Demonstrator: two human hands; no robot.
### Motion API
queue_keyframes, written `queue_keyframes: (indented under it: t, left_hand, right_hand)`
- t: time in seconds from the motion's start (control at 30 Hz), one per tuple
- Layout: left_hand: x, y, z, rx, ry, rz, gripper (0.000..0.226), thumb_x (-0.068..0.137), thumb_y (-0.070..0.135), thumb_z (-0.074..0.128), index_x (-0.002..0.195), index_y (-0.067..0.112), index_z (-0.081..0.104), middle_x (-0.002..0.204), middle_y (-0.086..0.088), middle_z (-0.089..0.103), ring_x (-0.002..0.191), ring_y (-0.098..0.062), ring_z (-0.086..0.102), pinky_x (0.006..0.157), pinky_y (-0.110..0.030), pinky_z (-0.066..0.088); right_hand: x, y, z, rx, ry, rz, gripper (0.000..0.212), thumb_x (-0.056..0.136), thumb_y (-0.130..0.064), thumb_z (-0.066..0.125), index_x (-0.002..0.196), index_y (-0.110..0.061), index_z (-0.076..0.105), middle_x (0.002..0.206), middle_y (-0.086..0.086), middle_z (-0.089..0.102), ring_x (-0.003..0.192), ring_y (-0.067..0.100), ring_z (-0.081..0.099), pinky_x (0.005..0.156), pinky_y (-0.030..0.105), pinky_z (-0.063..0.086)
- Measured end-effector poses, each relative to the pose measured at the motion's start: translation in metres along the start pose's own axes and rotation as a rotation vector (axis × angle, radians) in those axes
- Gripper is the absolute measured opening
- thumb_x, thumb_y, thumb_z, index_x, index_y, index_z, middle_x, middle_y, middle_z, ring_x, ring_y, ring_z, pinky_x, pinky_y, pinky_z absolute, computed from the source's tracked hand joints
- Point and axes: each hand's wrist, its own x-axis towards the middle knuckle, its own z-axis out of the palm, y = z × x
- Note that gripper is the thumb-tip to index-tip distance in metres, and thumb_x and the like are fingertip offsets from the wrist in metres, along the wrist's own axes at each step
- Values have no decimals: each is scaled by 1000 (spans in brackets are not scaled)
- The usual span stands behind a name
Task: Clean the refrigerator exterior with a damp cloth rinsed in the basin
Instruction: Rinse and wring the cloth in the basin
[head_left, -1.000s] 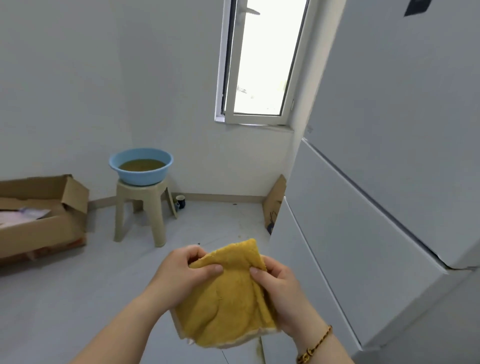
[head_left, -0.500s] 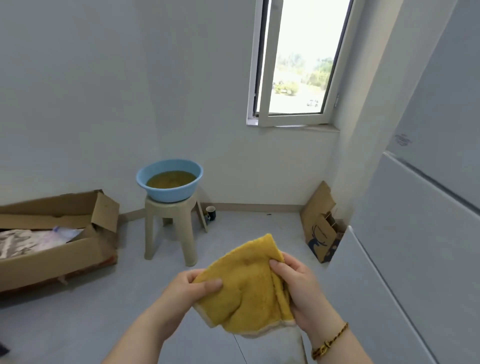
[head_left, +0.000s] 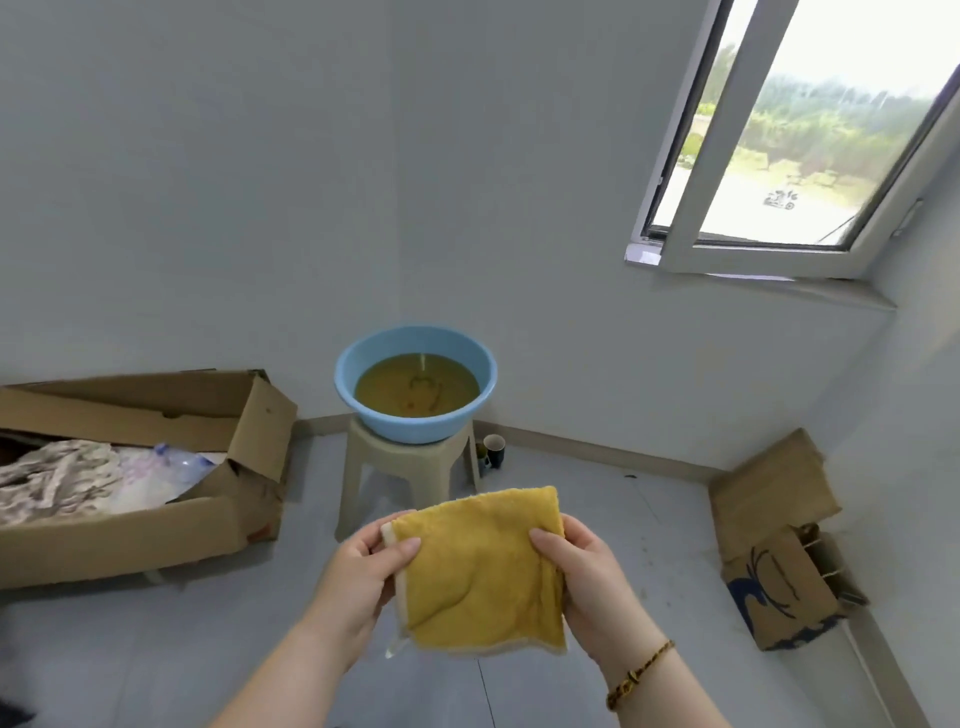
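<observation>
Fingers (head_left: 402, 546) pinching yellow cloth (head_left: 480, 571)

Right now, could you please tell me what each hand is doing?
Left hand: closed on the yellow cloth.
Right hand: closed on the same cloth.

Yellow cloth (head_left: 480, 569) between both hands

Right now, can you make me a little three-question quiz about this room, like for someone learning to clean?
1. True or false: the blue basin sits on the floor.
2. What do the left hand and right hand hold? A) sponge B) yellow cloth C) cup
3. Fill in: the water in the basin looks ____.

Key:
1. False; it rests on a beige plastic stool.
2. B; each hand grips one side.
3. Murky yellow-brown.
</observation>
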Motion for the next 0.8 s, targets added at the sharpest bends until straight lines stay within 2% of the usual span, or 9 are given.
queue_keyframes:
  t: [0.13,0.27,0.43,0.57,0.63,0.73,0.8]
  left_hand:
    - [108,32,-19,-75,28,-37,21,90,4,49,106,15,58,98,-7,64,89,-22,60,68,-31,48]
    - [211,59,-33,-1,72,-66,29,95,7,43,121,15,53,113,-11,59,99,-25,58,79,-36,48]
    - [320,75,-43,90,38,-150,28,93,9,48,119,19,53,125,-12,55,109,-27,54,89,-38,46]
    - [392,77,-44,241,16,-212,53,86,5,59,134,16,40,128,-8,49,116,-27,49,92,-37,43]
    - [431,76,-46,358,31,-215,54,84,4,61,132,14,40,122,-7,49,113,-25,49,92,-35,41]
    - [484,70,-56,457,86,-256,36,83,5,62,118,7,54,111,-10,60,102,-27,55,94,-37,44]
    - [523,72,-58,476,113,-298,27,82,7,63,109,7,59,110,-14,63,100,-31,57,95,-43,45]
  right_hand:
    - [98,-16,46,9,77,-4,10,92,-11,51,97,-15,59,100,8,63,93,25,59,73,34,52]
    - [187,-27,91,26,158,75,11,94,-14,49,96,-19,58,106,7,60,103,27,56,84,40,49]
    - [284,-36,117,49,219,133,14,94,-13,48,92,-21,59,106,7,62,102,25,57,78,34,50]
    - [359,-38,123,50,237,180,15,93,-9,49,89,-21,57,98,5,61,92,21,57,73,32,50]
    - [401,-36,129,38,234,199,16,92,-6,49,89,-20,57,95,4,60,89,20,57,75,32,51]
    - [466,-25,137,-136,253,261,18,91,-10,50,83,-26,53,93,0,56,90,17,53,84,33,48]
    - [512,-19,142,-246,258,266,16,90,-12,49,80,-24,52,82,-3,53,77,9,49,72,23,44]
